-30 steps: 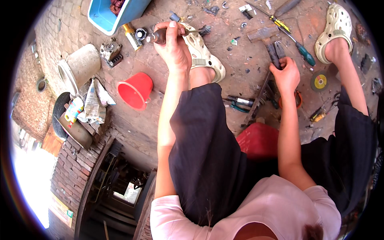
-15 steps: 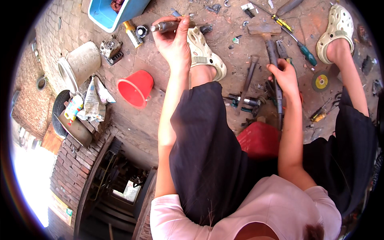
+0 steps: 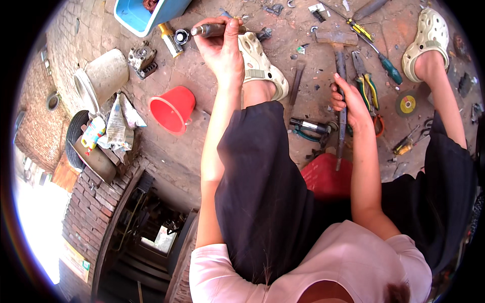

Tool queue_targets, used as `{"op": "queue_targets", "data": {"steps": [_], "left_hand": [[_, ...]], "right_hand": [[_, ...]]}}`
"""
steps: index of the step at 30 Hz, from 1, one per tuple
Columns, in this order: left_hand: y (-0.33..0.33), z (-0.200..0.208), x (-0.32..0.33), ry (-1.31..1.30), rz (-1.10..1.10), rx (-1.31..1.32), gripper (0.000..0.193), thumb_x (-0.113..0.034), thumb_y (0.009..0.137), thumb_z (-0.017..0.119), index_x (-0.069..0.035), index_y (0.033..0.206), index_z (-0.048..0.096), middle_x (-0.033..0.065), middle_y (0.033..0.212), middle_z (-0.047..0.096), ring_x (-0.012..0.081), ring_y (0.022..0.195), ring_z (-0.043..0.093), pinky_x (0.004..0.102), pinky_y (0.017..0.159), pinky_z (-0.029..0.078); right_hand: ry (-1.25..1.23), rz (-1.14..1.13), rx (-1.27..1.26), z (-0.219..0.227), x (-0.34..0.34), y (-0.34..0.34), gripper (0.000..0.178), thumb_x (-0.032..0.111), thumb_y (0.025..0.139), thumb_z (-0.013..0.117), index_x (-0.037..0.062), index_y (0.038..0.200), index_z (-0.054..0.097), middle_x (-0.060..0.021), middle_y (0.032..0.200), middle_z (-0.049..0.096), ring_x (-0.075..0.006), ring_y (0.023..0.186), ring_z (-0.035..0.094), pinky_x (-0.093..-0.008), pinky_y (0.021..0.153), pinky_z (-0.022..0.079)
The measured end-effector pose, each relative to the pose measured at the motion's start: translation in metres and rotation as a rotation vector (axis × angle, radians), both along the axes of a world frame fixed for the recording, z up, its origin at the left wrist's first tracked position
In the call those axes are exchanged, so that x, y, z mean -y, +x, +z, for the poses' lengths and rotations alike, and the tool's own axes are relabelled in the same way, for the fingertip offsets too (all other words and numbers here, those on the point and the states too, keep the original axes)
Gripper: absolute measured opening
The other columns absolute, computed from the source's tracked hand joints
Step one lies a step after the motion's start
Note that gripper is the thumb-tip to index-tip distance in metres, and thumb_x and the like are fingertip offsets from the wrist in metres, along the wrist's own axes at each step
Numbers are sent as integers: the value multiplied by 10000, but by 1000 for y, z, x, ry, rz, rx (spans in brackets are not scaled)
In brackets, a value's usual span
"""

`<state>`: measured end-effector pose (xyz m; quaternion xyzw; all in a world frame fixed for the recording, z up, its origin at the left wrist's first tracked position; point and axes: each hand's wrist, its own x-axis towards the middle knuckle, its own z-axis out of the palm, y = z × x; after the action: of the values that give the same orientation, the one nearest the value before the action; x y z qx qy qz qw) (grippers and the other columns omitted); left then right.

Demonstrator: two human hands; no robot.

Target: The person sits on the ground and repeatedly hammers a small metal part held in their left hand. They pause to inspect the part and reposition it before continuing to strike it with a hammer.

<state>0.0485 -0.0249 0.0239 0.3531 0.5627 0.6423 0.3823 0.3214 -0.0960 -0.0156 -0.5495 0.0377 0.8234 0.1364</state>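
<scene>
My left hand (image 3: 222, 55) is raised above my left shoe (image 3: 256, 63), its fingers closed round a short, thick metal shaft (image 3: 214, 30) with a bright, worn end. Its far end partly disappears behind the fingers. My right hand (image 3: 352, 103) grips the long dark handle of a hammer (image 3: 339, 65), fingers wrapped round its middle. The hammer's rusty head (image 3: 336, 37) points away from me. To the right of the handle lie pliers (image 3: 365, 83) with yellow-green grips. A dark metal rod (image 3: 298, 81) lies left of the hammer.
Between my legs is a red object (image 3: 327, 177), with a black cylindrical tool (image 3: 309, 126) beyond it. A grinding disc (image 3: 405, 104) and a screwdriver (image 3: 389, 68) lie at the right. Leftward are a red bucket (image 3: 173, 108), a white bucket (image 3: 103, 76) and a blue tub (image 3: 134, 20).
My right hand has closed round the hammer handle, which now stands apart from the pliers. The dark rod shows further from me and to the left. My left hand still holds the shaft.
</scene>
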Motion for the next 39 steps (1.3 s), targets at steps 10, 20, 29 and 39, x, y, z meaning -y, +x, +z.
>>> {"op": "queue_targets", "data": {"steps": [10, 20, 29, 39], "left_hand": [[-4, -19, -14, -68, 59, 166, 236, -137, 859, 668, -52, 756, 474, 37, 610, 504, 138, 567, 510, 299, 617, 467], [13, -29, -24, -43, 365, 106, 294, -255, 904, 617, -65, 737, 467, -1, 567, 444, 99, 525, 425, 260, 541, 390], [6, -26, -20, 25, 331, 407, 246, -218, 875, 657, -68, 748, 509, 2, 648, 488, 107, 600, 443, 260, 591, 388], [4, -27, -18, -56, 230, 347, 343, -275, 875, 658, -50, 661, 513, -6, 550, 476, 86, 507, 429, 245, 494, 358]], "right_hand": [[30, 51, 79, 9, -5, -8, 388, 445, 872, 603, 121, 728, 444, 77, 534, 341, -35, 414, 298, -210, 409, 235], [238, 252, 525, 39, -15, -33, 522, 547, 903, 481, 59, 717, 473, 23, 553, 408, -89, 421, 357, -248, 399, 292], [643, 704, 747, 2, 14, -31, 571, 503, 873, 547, -62, 803, 588, -191, 658, 573, -316, 669, 600, -406, 632, 447], [476, 599, 799, 0, 6, -30, 663, 582, 875, 491, -35, 645, 567, -103, 547, 527, -216, 521, 533, -352, 548, 432]]}}
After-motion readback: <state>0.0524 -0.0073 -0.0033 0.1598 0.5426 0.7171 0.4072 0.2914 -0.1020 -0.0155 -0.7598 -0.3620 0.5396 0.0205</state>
